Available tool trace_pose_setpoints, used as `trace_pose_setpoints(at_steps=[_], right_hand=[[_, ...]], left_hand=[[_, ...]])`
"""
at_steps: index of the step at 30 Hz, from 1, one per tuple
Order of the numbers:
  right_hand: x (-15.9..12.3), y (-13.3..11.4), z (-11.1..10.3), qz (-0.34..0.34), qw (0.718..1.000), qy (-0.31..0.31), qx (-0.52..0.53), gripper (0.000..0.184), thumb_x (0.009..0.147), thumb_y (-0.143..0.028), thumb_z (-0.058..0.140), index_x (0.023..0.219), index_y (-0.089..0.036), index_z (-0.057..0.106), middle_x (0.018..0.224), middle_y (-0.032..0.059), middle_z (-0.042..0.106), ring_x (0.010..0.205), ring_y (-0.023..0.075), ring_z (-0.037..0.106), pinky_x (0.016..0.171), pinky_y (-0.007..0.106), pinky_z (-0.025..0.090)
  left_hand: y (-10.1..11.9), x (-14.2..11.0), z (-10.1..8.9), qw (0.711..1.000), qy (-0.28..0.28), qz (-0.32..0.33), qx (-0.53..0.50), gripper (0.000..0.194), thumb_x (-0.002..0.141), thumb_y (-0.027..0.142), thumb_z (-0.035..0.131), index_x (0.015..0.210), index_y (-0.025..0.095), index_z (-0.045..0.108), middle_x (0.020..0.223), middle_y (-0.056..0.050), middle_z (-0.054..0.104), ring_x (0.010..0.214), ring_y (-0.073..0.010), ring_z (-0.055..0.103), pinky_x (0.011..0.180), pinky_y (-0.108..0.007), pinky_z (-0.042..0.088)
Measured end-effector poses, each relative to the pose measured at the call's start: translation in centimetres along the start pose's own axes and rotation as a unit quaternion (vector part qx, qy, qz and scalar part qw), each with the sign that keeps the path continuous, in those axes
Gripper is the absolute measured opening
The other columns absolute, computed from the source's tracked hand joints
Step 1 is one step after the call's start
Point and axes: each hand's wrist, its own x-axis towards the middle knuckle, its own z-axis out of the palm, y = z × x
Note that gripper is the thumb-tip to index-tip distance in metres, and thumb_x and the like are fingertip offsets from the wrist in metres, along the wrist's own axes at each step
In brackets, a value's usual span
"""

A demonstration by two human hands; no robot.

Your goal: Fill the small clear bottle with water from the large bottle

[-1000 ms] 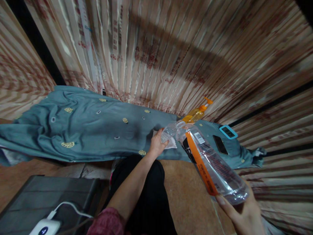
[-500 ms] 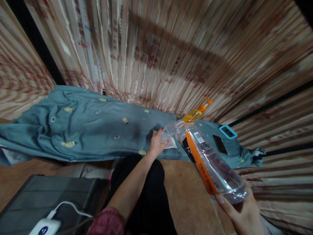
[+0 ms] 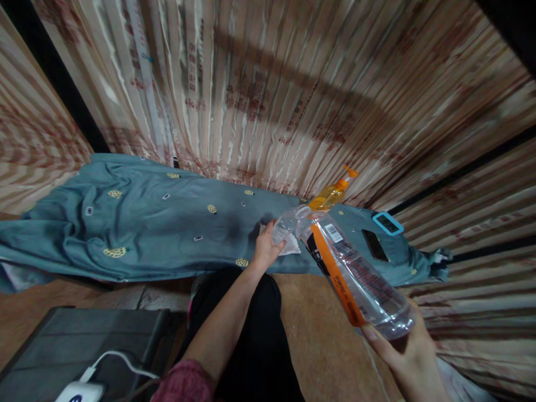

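Observation:
My right hand (image 3: 412, 354) grips the base of a large clear plastic bottle (image 3: 355, 273) with an orange and black label. The bottle is tilted, its neck pointing up and left over the cloth. In my left hand (image 3: 268, 247) is a small clear plastic cup (image 3: 285, 224), its rim turned toward the bottle's mouth. Mouth and cup meet or overlap in the view; whether they touch I cannot tell. Beneath the cup, a white tissue (image 3: 292, 246) lies on the cloth. I cannot make out any liquid in the bottle or cup.
A green pineapple-print cloth (image 3: 167, 234) covers the narrow table. Behind the bottle's neck stands an orange pump bottle (image 3: 330, 195). A dark phone (image 3: 375, 245) and a blue-framed digital timer (image 3: 387, 223) lie to the right. A white device with a cable (image 3: 81, 392) sits on a grey box (image 3: 100, 335) at lower left.
The view has shifted slightly. My two hands keep the bottle and the cup in nearly the same pose, the bottle's mouth still at the cup.

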Motion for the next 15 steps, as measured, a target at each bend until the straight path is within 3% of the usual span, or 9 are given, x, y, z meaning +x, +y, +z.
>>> trace_pose_setpoints(at_steps=[8,15], right_hand=[[0.5,3.6,-0.7,-0.061,0.996,-0.058,-0.012,0.078,0.072,-0.066,0.074,0.130,-0.019,0.053,0.116,0.0120,0.070,0.107,0.0311,0.070,0.092,0.039,0.056],[0.5,3.7,-0.6,-0.053,0.997,-0.061,0.000,0.081,0.070,-0.066,0.076,0.132,-0.019,0.051,0.116,0.0119,0.070,0.108,0.0313,0.070,0.093,0.040,0.056]], left_hand=[[-0.3,-0.2,-0.1,1.000,0.003,0.007,0.013,0.067,0.070,0.010,0.081,0.132,0.023,0.059,0.125,-0.009,0.074,0.119,-0.0284,0.070,0.106,-0.041,0.055],[-0.6,-0.2,-0.2,1.000,0.008,0.013,0.017,0.069,0.068,0.009,0.081,0.132,0.022,0.059,0.123,-0.007,0.074,0.118,-0.0285,0.071,0.104,-0.042,0.057]])
